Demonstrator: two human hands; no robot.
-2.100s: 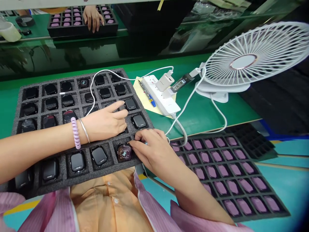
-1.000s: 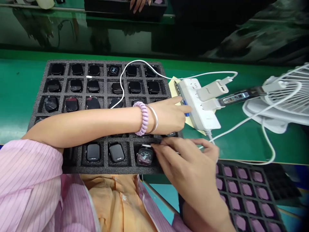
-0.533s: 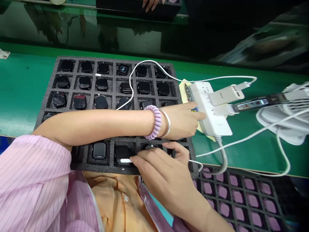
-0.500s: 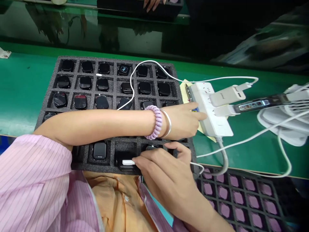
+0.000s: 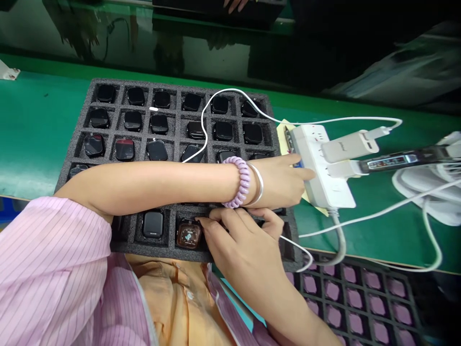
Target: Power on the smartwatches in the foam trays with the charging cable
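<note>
My left hand (image 5: 283, 180) reaches across the foam tray (image 5: 163, 247) with its fingers stretched out. Its fingertips lie against the white power strip (image 5: 319, 166), and a purple coil band and a silver bangle circle the wrist. Below that arm, my right hand (image 5: 245, 240) is closed at the upper right edge of a smartwatch (image 5: 188, 234) with a lit screen, in a front-row compartment. A white charging cable (image 5: 297, 246) runs under the right hand, where its end is hidden. Beside this watch sits another, dark smartwatch (image 5: 153, 224) in its own compartment.
Several dark watches fill the tray's other compartments. A white adapter (image 5: 349, 145) and a black USB meter (image 5: 399, 161) are attached at the strip. Loose white cables cross the green table (image 5: 32, 120). A tray of purple pieces (image 5: 355, 298) is lower right. Another person's fingers (image 5: 236, 5) show at the top.
The watch under my right hand now shows its lit face, and the white plug on it is out of sight. A back-row watch screen has gone dark. My left hand stays at the strip.
</note>
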